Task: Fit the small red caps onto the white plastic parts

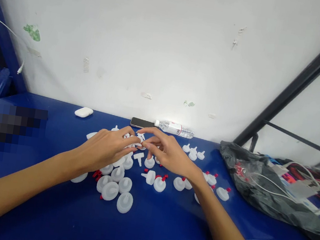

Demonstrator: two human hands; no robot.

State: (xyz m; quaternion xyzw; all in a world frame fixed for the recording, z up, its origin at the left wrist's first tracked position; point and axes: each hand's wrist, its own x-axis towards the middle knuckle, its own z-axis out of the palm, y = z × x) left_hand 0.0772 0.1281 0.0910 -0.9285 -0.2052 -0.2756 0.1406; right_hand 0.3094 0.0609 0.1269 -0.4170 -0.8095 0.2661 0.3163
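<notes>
On blue tabletop (158, 219), white nozzle caps (125, 202)

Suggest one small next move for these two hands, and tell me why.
I would probably raise the left hand and right hand slightly together. Their fingers meet around what looks like a small white piece, and other white pieces crowd the blue table close by, so a little height might give the fingers more room.
</notes>
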